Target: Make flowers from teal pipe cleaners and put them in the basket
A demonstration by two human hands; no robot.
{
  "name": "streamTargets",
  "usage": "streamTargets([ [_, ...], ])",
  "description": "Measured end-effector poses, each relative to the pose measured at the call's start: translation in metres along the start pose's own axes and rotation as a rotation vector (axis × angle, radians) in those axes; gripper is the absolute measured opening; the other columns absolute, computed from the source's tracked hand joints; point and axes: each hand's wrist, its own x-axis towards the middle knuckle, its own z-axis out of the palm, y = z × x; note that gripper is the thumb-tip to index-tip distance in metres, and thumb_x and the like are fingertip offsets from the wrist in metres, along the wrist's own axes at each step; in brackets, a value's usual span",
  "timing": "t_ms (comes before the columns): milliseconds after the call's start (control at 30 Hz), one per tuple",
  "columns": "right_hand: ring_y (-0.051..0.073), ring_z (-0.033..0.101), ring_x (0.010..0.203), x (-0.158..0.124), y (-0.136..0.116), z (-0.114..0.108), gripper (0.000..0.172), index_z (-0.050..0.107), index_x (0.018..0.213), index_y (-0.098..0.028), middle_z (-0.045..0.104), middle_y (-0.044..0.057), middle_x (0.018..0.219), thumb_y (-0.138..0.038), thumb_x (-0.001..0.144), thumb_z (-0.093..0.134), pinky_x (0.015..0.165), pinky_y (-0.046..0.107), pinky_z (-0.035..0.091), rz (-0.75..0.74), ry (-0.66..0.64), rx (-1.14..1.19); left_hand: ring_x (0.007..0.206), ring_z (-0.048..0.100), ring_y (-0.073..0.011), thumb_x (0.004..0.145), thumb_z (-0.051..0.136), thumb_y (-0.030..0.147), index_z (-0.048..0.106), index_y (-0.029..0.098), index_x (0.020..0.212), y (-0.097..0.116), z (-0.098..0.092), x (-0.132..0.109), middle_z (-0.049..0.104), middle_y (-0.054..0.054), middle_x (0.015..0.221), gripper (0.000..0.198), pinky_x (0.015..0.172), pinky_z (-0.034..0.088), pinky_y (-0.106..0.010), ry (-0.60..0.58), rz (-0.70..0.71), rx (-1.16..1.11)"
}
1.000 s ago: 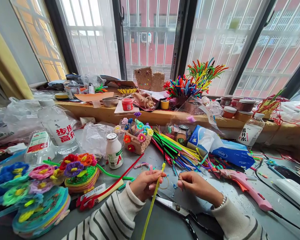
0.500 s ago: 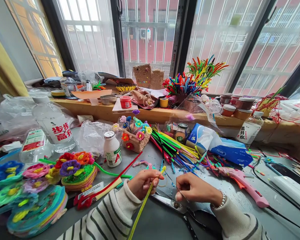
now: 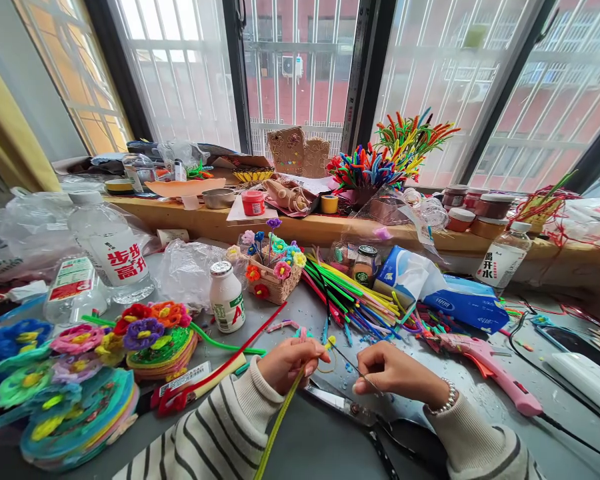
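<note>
My left hand (image 3: 286,365) is closed in a pinch around a yellow-green pipe cleaner (image 3: 279,427), which hangs down toward the bottom edge. A bit of pink and teal fuzz (image 3: 303,332) shows above its fingers, and a small yellow piece (image 3: 331,341) lies just past the fingertips. To the right, my right hand (image 3: 397,373) pinches a thin dark wire (image 3: 347,360) that slants up toward the left fingertips. Below both hands lie scissors (image 3: 350,408) with black handles, partly under the right hand. Exactly where wire and pipe cleaner meet is too small to tell.
Fuzzy-flower pieces (image 3: 80,413) stand at left, near a white bottle (image 3: 227,297) and a flower basket (image 3: 275,288). Loose pipe cleaners (image 3: 350,293) spread behind the hands. A pink glue gun (image 3: 500,380) with its cord lies right. Jars and a wooden sill (image 3: 205,217) are behind.
The right hand has shifted slightly to the right, its fingers drawn a little farther from the left hand. The yellow piece past the left fingertips sits slightly farther right. The view has tilted slightly.
</note>
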Motion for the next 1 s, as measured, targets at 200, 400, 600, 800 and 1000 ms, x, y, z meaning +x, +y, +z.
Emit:
streamTargets([
  [200,0.005,0.024,0.043,-0.001,0.0,-0.004,0.038,0.033,0.042,-0.015,0.028,-0.007,0.043,-0.039,0.062,0.054,0.04,0.019,0.017,0.018,-0.045,-0.011,0.027,0.023,-0.0011,0.059,0.057,0.03,0.062,0.014,0.058,0.0,-0.003,0.0,0.036,0.008,0.03,0.017,0.032,0.01,-0.02,0.063,0.087,0.218],
  [400,0.004,0.025,0.044,-0.005,0.0,-0.006,0.039,0.036,0.044,-0.014,0.029,-0.007,0.044,-0.044,0.063,0.051,0.041,0.019,0.018,-0.017,-0.162,-0.058,0.025,0.018,-0.0016,0.052,0.056,0.025,0.062,0.011,0.051,0.003,-0.001,-0.001,0.029,0.009,0.023,0.016,0.032,0.01,-0.021,0.005,0.022,0.197],
  [600,0.004,0.025,0.044,-0.003,0.005,-0.002,0.042,0.036,0.045,-0.013,0.028,-0.007,0.044,-0.049,0.061,0.051,0.04,0.018,0.017,-0.042,-0.194,0.022,0.024,0.017,-0.0014,0.049,0.057,0.025,0.061,0.009,0.052,0.004,-0.002,-0.002,0.028,0.009,0.022,0.016,0.033,0.008,-0.02,-0.015,-0.021,0.186],
  [800,0.003,0.028,0.042,0.001,0.004,0.005,0.04,0.041,0.045,-0.012,0.036,-0.006,0.042,-0.046,0.064,0.05,0.039,0.018,0.018,0.004,-0.108,0.1,0.025,0.018,-0.0014,0.053,0.057,0.026,0.06,0.01,0.054,0.003,-0.005,0.0,0.028,0.01,0.024,0.017,0.033,0.008,-0.021,0.02,0.008,0.168],
  [1000,0.003,0.028,0.042,0.001,0.001,0.006,0.04,0.043,0.045,-0.011,0.037,-0.006,0.042,-0.046,0.063,0.051,0.04,0.018,0.019,0.025,-0.095,0.136,0.026,0.018,-0.0012,0.054,0.057,0.027,0.061,0.011,0.055,0.002,-0.007,0.001,0.027,0.01,0.025,0.016,0.034,0.008,-0.02,0.019,0.042,0.177],
])
